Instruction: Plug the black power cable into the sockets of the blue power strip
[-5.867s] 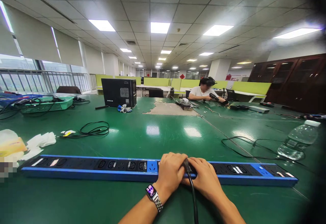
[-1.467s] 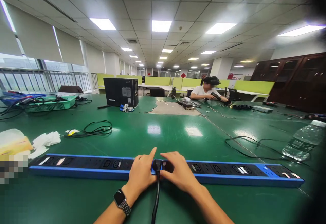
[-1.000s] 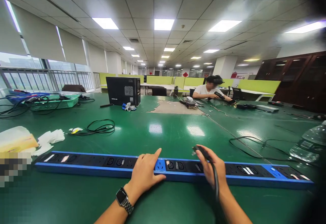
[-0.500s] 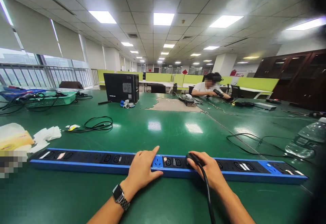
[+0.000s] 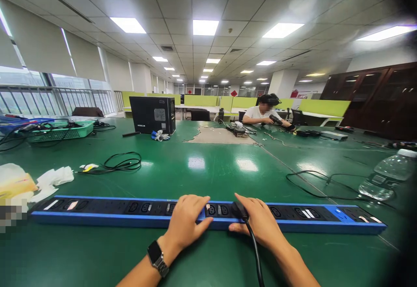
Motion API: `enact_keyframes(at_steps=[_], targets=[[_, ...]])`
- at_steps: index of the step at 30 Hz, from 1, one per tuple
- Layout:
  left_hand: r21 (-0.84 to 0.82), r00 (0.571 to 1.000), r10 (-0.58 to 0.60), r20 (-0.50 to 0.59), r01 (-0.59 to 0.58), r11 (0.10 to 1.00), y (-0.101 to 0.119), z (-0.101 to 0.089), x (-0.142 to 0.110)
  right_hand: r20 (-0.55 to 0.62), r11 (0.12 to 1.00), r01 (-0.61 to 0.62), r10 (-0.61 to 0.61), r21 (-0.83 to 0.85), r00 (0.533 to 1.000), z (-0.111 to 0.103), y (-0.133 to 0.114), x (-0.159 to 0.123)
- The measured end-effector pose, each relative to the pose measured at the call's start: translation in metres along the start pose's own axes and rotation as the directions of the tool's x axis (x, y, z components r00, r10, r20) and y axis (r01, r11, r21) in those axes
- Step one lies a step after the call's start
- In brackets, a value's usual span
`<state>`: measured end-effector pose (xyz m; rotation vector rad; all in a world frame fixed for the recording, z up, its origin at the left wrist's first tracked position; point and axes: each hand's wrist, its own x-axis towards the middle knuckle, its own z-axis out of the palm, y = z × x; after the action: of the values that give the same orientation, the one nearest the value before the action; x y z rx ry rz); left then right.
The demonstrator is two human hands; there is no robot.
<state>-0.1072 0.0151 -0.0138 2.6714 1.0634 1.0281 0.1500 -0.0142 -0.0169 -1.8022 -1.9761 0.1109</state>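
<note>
A long blue-and-black power strip (image 5: pixel 107 208) lies across the table in front of me. My left hand (image 5: pixel 188 217) is closed around it left of the middle, thumb at the front side and fingers over the far edge. Just right of the middle, my right hand (image 5: pixel 259 219) spans the strip in the same way, thumb low on the front side. Beside its index finger a black plug (image 5: pixel 240 210) sits at a socket; how deep it is in cannot be seen. From the plug a thick black cable (image 5: pixel 256 252) runs down toward me, past the right palm.
Looped black cable (image 5: pixel 122 163) and white tissues (image 5: pixel 54 179) lie on the left. Farther back stand a green basket (image 5: pixel 63 132) and a black computer case (image 5: pixel 153 115). A water bottle (image 5: pixel 386 176) is at right. Across the table a person (image 5: pixel 262 114) holds a dark tool.
My right thumb has come down from the plug to the strip's front side, and the fingers now spread over the strip. The left hand stays on the strip, its fingers lowered.
</note>
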Motion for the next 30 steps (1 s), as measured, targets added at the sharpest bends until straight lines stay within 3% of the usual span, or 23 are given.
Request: enact_keyframes(at_steps=[4,9,11,14,18,23,26,30], targets=[[-0.083,0.996,0.065,0.059,-0.06,0.995,0.033,0.025,0.023,-0.005,0.999,0.034,-0.034,-0.041,0.999,0.004,0.002,0.001],[-0.09,0.994,-0.027,0.103,0.037,0.995,0.062,0.056,0.05,-0.054,0.997,0.072,-0.074,-0.039,0.996,0.009,0.006,-0.001],[-0.11,0.997,-0.049,0.054,0.055,0.992,0.066,0.058,0.053,-0.069,0.995,0.095,-0.097,-0.039,0.993,0.009,0.005,-0.002],[-0.179,0.994,-0.041,-0.101,0.023,0.984,0.063,0.047,0.053,-0.082,0.995,0.083,-0.087,-0.053,0.993,0.009,0.002,-0.001],[-0.198,0.955,-0.083,-0.286,0.026,0.98,0.035,0.014,0.048,-0.09,0.998,0.025,-0.031,-0.066,0.995,0.01,0.001,0.0],[-0.195,0.873,-0.265,-0.409,0.2,0.96,-0.036,-0.039,0.014,-0.06,0.998,0.004,-0.008,-0.06,0.998,0.013,0.005,0.0],[-0.221,0.856,-0.347,-0.383,0.28,0.934,-0.074,-0.069,-0.021,-0.051,0.998,0.003,-0.006,-0.066,0.999,0.011,0.005,0.0],[-0.28,0.907,-0.387,-0.165,0.334,0.9,-0.099,-0.091,-0.058,-0.033,0.997,0.007,-0.009,-0.079,0.999,0.011,0.004,0.0]])
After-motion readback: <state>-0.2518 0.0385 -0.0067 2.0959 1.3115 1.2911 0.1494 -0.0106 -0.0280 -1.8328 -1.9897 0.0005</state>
